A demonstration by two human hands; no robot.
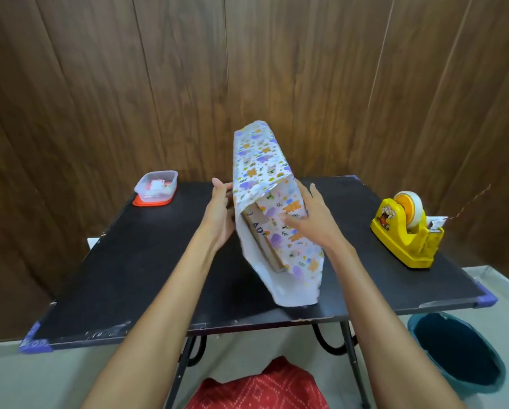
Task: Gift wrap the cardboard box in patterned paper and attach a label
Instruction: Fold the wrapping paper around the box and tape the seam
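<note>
The cardboard box [265,245] stands on edge in the middle of the black table [147,270], sleeved in white patterned paper [259,160] with orange and purple animals. The near end of the paper is open, so the brown box end with blue writing shows inside. My left hand [220,211] lies against the left side of the parcel with straight fingers. My right hand [307,219] presses flat on the right side flap, fingers stretched toward the open end. No label is on the paper.
A clear plastic tub [156,185] of small items sits on an orange lid at the table's far left. A yellow tape dispenser [406,231] stands at the right edge. A teal bin [457,352] is on the floor to the right. Wood panelling rises behind.
</note>
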